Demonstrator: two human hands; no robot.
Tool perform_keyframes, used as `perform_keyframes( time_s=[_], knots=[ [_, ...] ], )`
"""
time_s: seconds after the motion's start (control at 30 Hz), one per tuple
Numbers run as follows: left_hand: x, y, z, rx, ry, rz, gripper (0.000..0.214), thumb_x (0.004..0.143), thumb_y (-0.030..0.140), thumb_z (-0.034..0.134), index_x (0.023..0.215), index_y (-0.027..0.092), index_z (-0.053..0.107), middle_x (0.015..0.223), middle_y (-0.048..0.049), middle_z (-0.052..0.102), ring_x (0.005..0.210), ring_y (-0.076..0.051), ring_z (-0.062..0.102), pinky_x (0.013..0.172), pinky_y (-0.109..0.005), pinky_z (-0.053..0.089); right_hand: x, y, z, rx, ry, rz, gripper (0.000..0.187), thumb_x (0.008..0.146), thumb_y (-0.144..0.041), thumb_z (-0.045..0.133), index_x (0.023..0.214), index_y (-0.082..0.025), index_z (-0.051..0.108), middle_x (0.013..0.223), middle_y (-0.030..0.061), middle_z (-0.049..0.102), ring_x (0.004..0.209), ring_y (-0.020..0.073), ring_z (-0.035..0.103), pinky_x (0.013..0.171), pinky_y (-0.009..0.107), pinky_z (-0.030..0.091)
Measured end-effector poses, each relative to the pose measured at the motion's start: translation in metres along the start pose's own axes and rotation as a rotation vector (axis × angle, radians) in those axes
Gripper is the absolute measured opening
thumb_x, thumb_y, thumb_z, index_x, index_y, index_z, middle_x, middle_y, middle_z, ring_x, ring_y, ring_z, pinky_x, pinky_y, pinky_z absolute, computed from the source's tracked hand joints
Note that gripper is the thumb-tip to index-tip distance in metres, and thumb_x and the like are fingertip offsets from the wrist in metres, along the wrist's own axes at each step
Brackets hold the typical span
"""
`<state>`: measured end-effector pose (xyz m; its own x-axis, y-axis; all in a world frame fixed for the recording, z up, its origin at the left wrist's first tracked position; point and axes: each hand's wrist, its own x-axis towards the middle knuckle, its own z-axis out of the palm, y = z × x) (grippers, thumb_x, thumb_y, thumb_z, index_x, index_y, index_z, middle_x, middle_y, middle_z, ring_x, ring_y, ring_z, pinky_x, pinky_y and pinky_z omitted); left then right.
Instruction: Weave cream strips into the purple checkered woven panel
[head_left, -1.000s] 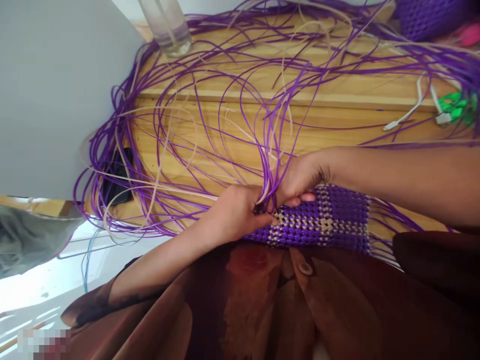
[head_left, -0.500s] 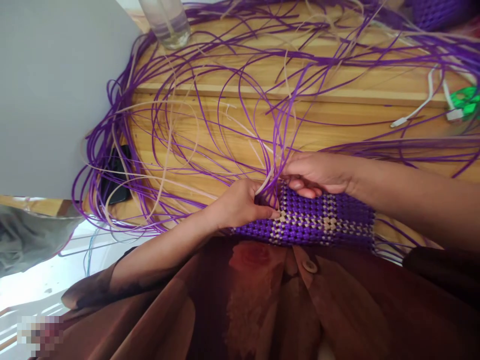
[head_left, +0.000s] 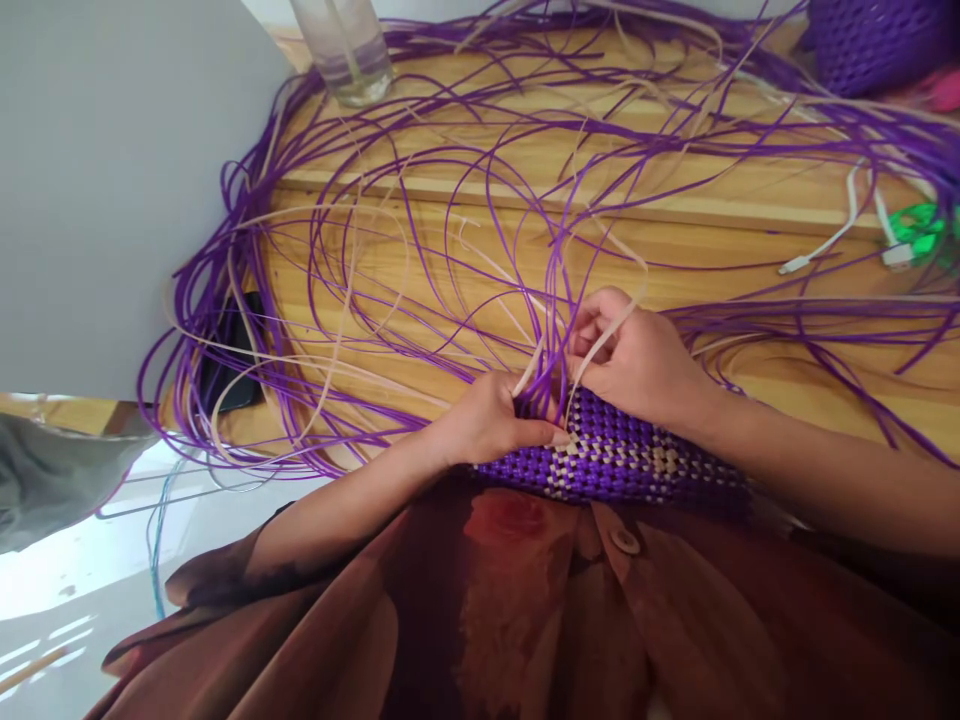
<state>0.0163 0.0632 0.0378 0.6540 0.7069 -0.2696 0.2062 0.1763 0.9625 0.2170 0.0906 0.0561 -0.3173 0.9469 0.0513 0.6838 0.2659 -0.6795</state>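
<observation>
A piece of purple-and-beige plastic weaving (head_left: 622, 440) lies at the table's near edge, against my clothing. My left hand (head_left: 495, 420) is closed on its upper edge, with the thumb on the front face near a beige star-like pattern. Loose purple strips (head_left: 553, 310) rise from the edge between my hands. My right hand (head_left: 637, 350) is just above the weave with curled fingers, pinching at the strips beside the bundle; the fingertips are partly hidden. A beige strip (head_left: 611, 330) runs up from the weave across the right hand and bends back at its top.
Long purple strips (head_left: 217, 250) spread over the wooden table (head_left: 465, 270). A clear bottle (head_left: 349, 60) stands at the back left, a dark phone-like object (head_left: 234, 350) under strips. White cables (head_left: 825, 240), a green object (head_left: 919, 235) and a purple woven basket (head_left: 877, 50) are at the right.
My right hand has turned and lifted a little, and its back now faces me more. A beige strip now loops up across it. My left hand keeps its hold on the weaving.
</observation>
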Motion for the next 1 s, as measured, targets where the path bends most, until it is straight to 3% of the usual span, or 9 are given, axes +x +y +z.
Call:
perform_keyframes(
  time_s=[0.07, 0.2, 0.33, 0.47, 0.7, 0.8, 0.87, 0.93, 1.0],
  knots=[
    [0.001, 0.0, -0.001, -0.023, -0.011, -0.003, 0.03, 0.073, 0.037, 0.078, 0.073, 0.012, 0.061, 0.067, 0.0016, 0.055, 0.066, -0.011, 0.05, 0.066, -0.024, 0.042, -0.006, 0.001, -0.004, -0.088, -0.043, -0.104, 0.01, 0.083, -0.027, 0.066, 0.085, -0.02, 0.06, 0.072, -0.0008, 0.067, 0.063, 0.0139, 0.062, 0.063, 0.027, 0.046],
    [0.002, -0.001, -0.002, -0.057, -0.025, -0.028, 0.03, 0.072, 0.036, 0.078, 0.072, 0.012, 0.06, 0.063, 0.0042, 0.049, 0.06, -0.008, 0.043, 0.059, -0.023, 0.037, -0.026, 0.009, -0.014, -0.383, -0.031, -0.445, 0.014, 0.089, -0.028, 0.062, 0.077, -0.019, 0.063, 0.079, 0.0037, 0.07, 0.081, 0.0208, 0.065, 0.082, 0.036, 0.05],
    [0.002, -0.004, -0.003, -0.109, -0.059, -0.035, 0.028, 0.07, 0.033, 0.079, 0.076, 0.012, 0.062, 0.063, 0.0048, 0.049, 0.059, -0.008, 0.042, 0.058, -0.023, 0.035, -0.039, 0.016, -0.015, -0.398, 0.042, -0.722, 0.008, 0.087, -0.018, 0.066, 0.094, -0.018, 0.065, 0.091, 0.0055, 0.072, 0.088, 0.0191, 0.066, 0.088, 0.035, 0.055],
    [0.003, -0.006, -0.004, -0.141, -0.073, 0.003, 0.027, 0.07, 0.032, 0.08, 0.075, 0.011, 0.063, 0.066, 0.0031, 0.053, 0.062, -0.009, 0.046, 0.063, -0.023, 0.04, -0.03, 0.017, -0.011, -0.432, 0.087, -0.843, 0.028, 0.09, -0.014, 0.06, 0.118, -0.017, 0.063, 0.107, 0.0074, 0.072, 0.102, 0.0201, 0.066, 0.096, 0.037, 0.056],
    [0.004, -0.004, -0.005, -0.177, -0.094, -0.021, 0.029, 0.068, 0.032, 0.081, 0.077, 0.011, 0.064, 0.068, 0.0017, 0.057, 0.064, -0.009, 0.049, 0.066, -0.024, 0.042, -0.008, 0.018, -0.021, -0.533, 0.057, -1.073, 0.023, 0.094, -0.014, 0.053, 0.111, -0.017, 0.068, 0.108, 0.0075, 0.072, 0.109, 0.0212, 0.064, 0.097, 0.036, 0.055],
    [0.002, 0.0, -0.006, -0.131, -0.09, -0.034, 0.03, 0.07, 0.034, 0.08, 0.077, 0.011, 0.063, 0.066, 0.0031, 0.055, 0.062, -0.009, 0.046, 0.062, -0.022, 0.04, -0.017, 0.017, -0.031, -0.542, 0.019, -1.025, 0.026, 0.093, -0.015, 0.055, 0.117, -0.016, 0.067, 0.116, 0.0098, 0.072, 0.115, 0.0242, 0.063, 0.098, 0.039, 0.054],
    [0.001, 0.003, -0.007, -0.07, -0.091, -0.049, 0.029, 0.071, 0.035, 0.079, 0.077, 0.012, 0.063, 0.065, 0.0037, 0.053, 0.061, -0.009, 0.046, 0.06, -0.022, 0.038, -0.028, 0.01, -0.036, -0.561, -0.027, -0.883, 0.025, 0.093, -0.016, 0.056, 0.115, -0.019, 0.068, 0.109, 0.0067, 0.075, 0.103, 0.0225, 0.068, 0.091, 0.036, 0.056],
    [-0.001, 0.007, -0.009, -0.003, -0.1, -0.065, 0.029, 0.072, 0.037, 0.078, 0.078, 0.012, 0.064, 0.067, 0.0036, 0.054, 0.063, -0.009, 0.047, 0.061, -0.022, 0.039, -0.038, -0.003, -0.038, -0.505, -0.075, -0.595, 0.019, 0.093, -0.022, 0.057, 0.106, -0.021, 0.071, 0.095, 0.0039, 0.077, 0.086, 0.0197, 0.071, 0.078, 0.032, 0.056],
    [-0.003, 0.01, -0.011, 0.036, -0.13, -0.084, 0.031, 0.071, 0.038, 0.078, 0.081, 0.012, 0.065, 0.069, 0.0032, 0.055, 0.065, -0.01, 0.049, 0.062, -0.022, 0.039, -0.044, -0.017, -0.036, -0.301, -0.212, -0.204, 0.015, 0.092, -0.03, 0.058, 0.092, -0.021, 0.071, 0.079, 0.0023, 0.075, 0.069, 0.0169, 0.07, 0.062, 0.028, 0.053]
  ],
)
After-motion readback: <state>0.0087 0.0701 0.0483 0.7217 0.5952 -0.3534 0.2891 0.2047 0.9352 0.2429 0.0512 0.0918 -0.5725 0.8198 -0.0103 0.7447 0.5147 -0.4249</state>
